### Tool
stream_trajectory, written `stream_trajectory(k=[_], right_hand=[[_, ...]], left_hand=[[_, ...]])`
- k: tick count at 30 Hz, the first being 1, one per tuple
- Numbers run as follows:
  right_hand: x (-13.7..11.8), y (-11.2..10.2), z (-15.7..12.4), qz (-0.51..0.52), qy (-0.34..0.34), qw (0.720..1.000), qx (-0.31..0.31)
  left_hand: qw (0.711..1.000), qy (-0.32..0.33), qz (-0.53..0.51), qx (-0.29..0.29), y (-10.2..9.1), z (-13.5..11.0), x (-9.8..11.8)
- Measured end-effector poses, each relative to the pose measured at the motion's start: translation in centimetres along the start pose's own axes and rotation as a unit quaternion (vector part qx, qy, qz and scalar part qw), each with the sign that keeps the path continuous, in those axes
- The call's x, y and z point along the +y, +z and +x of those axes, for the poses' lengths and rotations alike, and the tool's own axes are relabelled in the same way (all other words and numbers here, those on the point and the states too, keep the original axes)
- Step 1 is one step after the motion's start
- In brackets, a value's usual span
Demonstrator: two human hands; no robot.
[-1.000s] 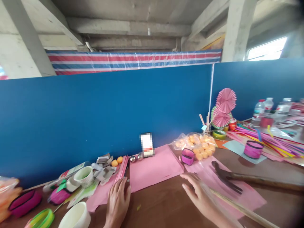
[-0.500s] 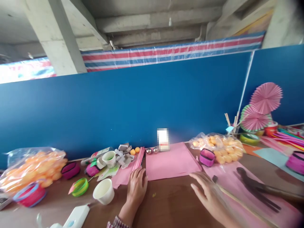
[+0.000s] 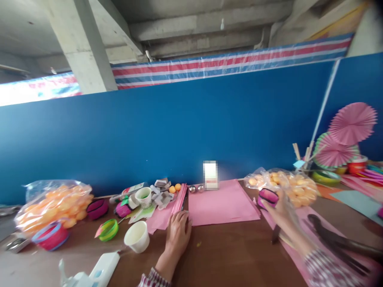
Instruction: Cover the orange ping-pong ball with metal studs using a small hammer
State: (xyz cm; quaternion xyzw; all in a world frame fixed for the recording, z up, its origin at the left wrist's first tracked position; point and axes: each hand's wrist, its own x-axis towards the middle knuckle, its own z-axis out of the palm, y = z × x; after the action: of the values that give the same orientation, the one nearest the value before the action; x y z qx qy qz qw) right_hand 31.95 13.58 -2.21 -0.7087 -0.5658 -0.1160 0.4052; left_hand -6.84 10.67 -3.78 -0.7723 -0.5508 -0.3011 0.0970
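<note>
My left hand [image 3: 178, 232] rests palm down on the brown table, fingers loosely laid out. Its fingertips are at the near end of some folded pink paper strips [image 3: 180, 199], beside a stack of pink paper sheets [image 3: 221, 205]. My right hand [image 3: 283, 215], somewhat blurred, reaches over the right side of the table with thumb and fingers apart. It is right at a small magenta fabric ring with black edging [image 3: 268, 194]; whether it touches the ring I cannot tell. Under that forearm lie a pink sheet [image 3: 299, 243] and a partly hidden hammer-like tool [image 3: 275, 234].
Bags of orange balls [image 3: 54, 207] stand left and right along the blue partition [image 3: 179, 127]. A white cup [image 3: 137, 236], a green tape roll [image 3: 109, 230] and a white power strip [image 3: 104, 269] are left. A dark claw-ended tool [image 3: 338, 241] lies right, near pink paper fans [image 3: 353, 123].
My right hand has moved forward and right, from above the table near the paper stack to the magenta ring. My left hand stays in place. The view has shifted slightly.
</note>
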Motion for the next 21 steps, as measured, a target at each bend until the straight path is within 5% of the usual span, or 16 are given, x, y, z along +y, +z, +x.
stream_trajectory(k=[5,13,21], right_hand=[[-0.1,0.2,-0.5,-0.057,0.05,0.997,-0.012],[-1.9,-1.2,-1.4,0.059,-0.083,0.995,0.008],[-1.4,-1.1,-1.2,0.0,0.028,0.999,-0.023]], left_hand=[[0.999,0.025,-0.006,0.025,0.7,-0.1,-0.9],[0.999,0.04,0.013,0.026,1.4,0.0,-1.6],[0.999,0.038,0.028,0.003,1.5,-0.1,-2.0]])
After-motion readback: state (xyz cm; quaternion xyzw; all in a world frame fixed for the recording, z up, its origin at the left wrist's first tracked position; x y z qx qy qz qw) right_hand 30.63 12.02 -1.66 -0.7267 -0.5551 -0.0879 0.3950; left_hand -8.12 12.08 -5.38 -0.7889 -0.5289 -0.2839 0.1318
